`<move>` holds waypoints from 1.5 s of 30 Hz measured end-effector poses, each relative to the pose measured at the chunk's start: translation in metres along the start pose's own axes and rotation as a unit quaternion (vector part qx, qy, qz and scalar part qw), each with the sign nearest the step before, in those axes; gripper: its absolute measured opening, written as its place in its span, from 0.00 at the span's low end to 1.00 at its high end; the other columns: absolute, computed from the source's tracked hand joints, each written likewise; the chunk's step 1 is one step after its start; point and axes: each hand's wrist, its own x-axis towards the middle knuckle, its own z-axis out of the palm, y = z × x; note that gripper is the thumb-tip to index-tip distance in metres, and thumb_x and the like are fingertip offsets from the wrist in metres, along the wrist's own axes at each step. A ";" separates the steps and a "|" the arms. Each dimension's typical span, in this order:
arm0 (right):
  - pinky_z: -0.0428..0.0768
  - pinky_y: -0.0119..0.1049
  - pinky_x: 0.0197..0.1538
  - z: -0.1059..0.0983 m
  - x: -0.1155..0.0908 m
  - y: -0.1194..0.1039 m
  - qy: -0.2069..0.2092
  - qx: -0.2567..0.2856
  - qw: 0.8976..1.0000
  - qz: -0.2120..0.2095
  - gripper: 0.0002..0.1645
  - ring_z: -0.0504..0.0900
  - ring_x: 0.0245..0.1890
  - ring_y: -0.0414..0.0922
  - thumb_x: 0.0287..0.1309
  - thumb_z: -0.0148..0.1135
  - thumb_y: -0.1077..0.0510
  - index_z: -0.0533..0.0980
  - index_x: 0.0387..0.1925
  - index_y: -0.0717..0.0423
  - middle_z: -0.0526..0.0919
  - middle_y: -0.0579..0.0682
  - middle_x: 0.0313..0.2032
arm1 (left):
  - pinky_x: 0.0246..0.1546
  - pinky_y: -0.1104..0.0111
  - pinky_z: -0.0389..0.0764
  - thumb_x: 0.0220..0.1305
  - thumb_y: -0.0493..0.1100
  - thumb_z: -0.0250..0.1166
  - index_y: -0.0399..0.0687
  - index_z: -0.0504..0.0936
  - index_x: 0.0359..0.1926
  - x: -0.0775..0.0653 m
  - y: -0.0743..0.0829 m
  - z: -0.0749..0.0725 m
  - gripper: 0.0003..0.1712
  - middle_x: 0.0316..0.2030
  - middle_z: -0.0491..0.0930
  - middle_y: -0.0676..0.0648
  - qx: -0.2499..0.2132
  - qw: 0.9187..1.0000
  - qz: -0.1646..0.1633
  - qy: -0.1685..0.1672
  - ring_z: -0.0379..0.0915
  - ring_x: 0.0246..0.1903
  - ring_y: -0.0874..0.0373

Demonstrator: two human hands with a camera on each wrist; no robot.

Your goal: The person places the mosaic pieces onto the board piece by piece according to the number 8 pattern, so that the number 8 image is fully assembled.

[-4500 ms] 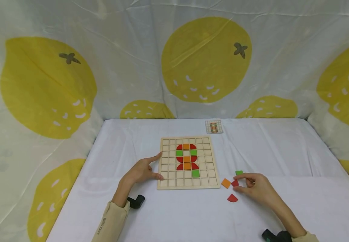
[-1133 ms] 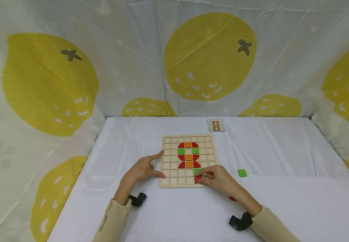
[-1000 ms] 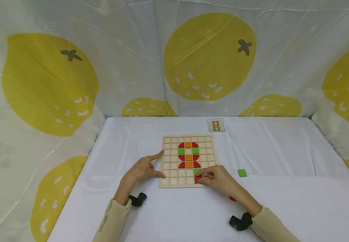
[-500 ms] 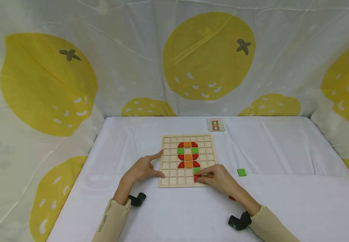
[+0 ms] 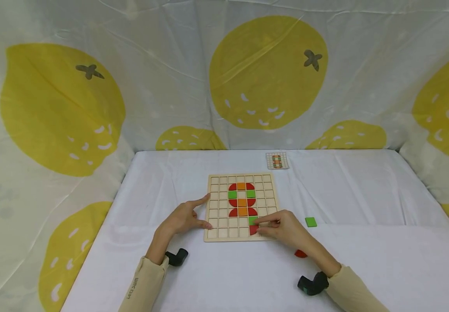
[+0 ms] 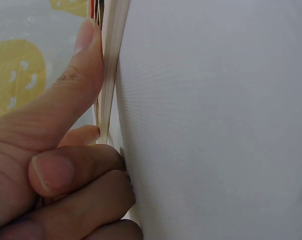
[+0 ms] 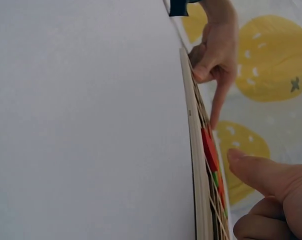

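Note:
The wooden grid board point(image 5: 220, 214) lies on the white cloth, with red, orange and green tiles forming a figure in its cells. Stretched apart, the thumb and index finger of my left hand point(image 5: 183, 219) touch the board's left edge; its other fingers are curled in the left wrist view. A red quarter-circle tile point(image 5: 253, 230) lies in the bottom row, just below a green square tile point(image 5: 253, 220). Close to the right of these is my right hand point(image 5: 284, 227), thumb and index finger apart, holding nothing. The right wrist view shows its thumb point(image 7: 251, 170) clear of the board.
On the cloth to the right lies a green square tile point(image 5: 311, 222). Another red tile point(image 5: 300, 254) shows partly from behind the right forearm. A small pattern card point(image 5: 277, 160) lies beyond the board. Lemon-print cloth point(image 5: 267, 73) stands behind the table.
Over the earlier frames my right hand carried the red quarter-circle tile from the cloth to the board's bottom row. Since half a second ago its fingers let go and drew slightly right. Left hand stays put.

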 end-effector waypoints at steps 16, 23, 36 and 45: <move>0.59 0.31 0.25 -0.063 -0.054 0.038 0.110 -0.067 0.989 0.068 0.16 0.56 0.21 0.34 0.57 0.78 0.53 0.89 0.48 0.48 0.56 0.41 0.17 | 0.25 0.70 0.57 0.48 0.55 0.83 0.67 0.58 0.81 0.000 0.001 0.000 0.62 0.16 0.57 0.55 -0.002 1.000 0.002 0.001 0.52 0.18 0.61; 0.59 0.33 0.24 -0.082 -0.073 0.053 0.137 -0.087 0.983 0.089 0.20 0.55 0.21 0.34 0.57 0.78 0.51 0.88 0.52 0.48 0.57 0.42 0.19 | 0.25 0.70 0.57 0.48 0.55 0.83 0.67 0.58 0.81 0.000 0.001 0.000 0.62 0.16 0.57 0.55 -0.004 1.000 0.000 0.000 0.52 0.18 0.61; 0.58 0.32 0.24 -0.086 -0.073 0.065 0.121 -0.071 0.984 0.106 0.27 0.55 0.21 0.35 0.58 0.77 0.52 0.84 0.58 0.54 0.57 0.42 0.19 | 0.25 0.70 0.58 0.48 0.56 0.83 0.67 0.58 0.81 0.000 0.000 0.000 0.62 0.16 0.58 0.54 -0.002 1.000 -0.001 0.004 0.53 0.19 0.61; 0.58 0.31 0.23 -0.085 -0.069 0.068 0.132 -0.086 0.982 0.099 0.21 0.56 0.20 0.35 0.56 0.77 0.57 0.87 0.52 0.53 0.58 0.43 0.18 | 0.24 0.70 0.58 0.48 0.55 0.83 0.67 0.57 0.81 0.000 -0.001 -0.001 0.62 0.17 0.56 0.56 -0.010 1.000 0.007 -0.003 0.52 0.18 0.62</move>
